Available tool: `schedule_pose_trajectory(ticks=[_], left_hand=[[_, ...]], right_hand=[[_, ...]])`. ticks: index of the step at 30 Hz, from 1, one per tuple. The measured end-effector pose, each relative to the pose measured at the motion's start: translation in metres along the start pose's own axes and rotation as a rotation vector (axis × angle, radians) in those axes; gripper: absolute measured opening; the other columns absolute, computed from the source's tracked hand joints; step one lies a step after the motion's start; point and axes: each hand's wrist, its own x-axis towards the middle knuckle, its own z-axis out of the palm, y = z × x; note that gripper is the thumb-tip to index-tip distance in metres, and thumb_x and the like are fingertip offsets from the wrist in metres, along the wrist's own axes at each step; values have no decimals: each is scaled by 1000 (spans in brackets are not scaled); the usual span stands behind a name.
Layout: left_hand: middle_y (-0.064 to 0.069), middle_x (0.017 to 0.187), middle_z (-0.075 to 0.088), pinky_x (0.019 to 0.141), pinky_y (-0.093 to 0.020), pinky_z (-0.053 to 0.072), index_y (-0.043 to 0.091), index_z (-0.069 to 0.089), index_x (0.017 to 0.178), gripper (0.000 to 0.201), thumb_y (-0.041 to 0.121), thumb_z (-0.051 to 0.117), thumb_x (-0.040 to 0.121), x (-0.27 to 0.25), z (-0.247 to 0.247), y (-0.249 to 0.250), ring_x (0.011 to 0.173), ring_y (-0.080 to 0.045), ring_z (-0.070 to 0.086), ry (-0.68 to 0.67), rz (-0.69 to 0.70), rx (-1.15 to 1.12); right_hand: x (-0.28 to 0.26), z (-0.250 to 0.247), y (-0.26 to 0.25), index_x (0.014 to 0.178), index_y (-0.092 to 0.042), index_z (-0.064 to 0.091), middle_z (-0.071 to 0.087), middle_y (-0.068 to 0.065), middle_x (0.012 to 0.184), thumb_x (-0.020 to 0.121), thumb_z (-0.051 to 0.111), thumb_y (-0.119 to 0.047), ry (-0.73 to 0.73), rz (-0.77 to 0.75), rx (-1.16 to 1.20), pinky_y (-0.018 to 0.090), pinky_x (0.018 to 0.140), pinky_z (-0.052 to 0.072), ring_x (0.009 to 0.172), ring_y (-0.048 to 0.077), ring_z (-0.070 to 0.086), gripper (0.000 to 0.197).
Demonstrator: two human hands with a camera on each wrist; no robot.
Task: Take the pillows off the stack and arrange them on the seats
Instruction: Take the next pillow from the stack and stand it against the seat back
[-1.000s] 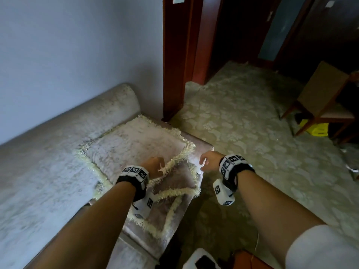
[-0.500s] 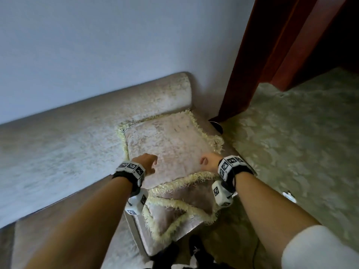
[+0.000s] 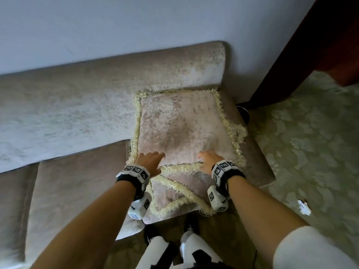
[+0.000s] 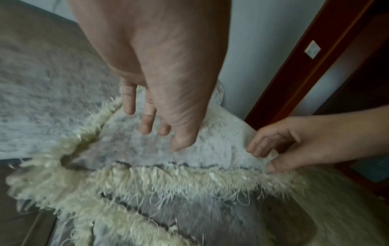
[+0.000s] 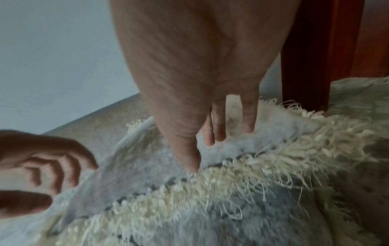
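Both hands released: left hand (image 3: pixel 150 162), right hand (image 3: pixel 208 161) over top pillow (image 3: pixel 182 129), sofa's right end. Fringe-only grab risks dragging lower pillow (image 3: pixel 174 193) off front edge.

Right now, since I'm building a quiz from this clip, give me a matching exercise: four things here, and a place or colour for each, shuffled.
Things:
1. top pillow
2. lower pillow
3. door frame
4. carpet

Places or colours:
A. dark red
B. pale, patterned, on the floor
C. uppermost, lying flat
D. underneath, one corner jutting forward

Pairs: 1-C, 2-D, 3-A, 4-B
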Motion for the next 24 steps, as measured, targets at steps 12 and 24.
schedule_pose_trajectory(ticks=[12, 24], left_hand=[[-4, 140, 44, 98, -59, 39, 26, 48, 131, 49, 23, 67, 85, 55, 93, 24, 125, -36, 41, 156, -121, 154], [8, 119, 54, 92, -37, 37, 25, 60, 112, 41, 3, 52, 80, 28, -24, 31, 113, -22, 43, 405, 50, 76]], right_hand=[[36, 80, 13, 101, -5, 68, 69, 10, 96, 88, 60, 5, 330, 8, -45, 32, 74, 54, 86, 24, 63, 19], [2, -27, 3, 121, -9, 55, 58, 5, 118, 91, 56, -1, 489, -54, -29, 31, 92, 47, 109, 22, 54, 31]])
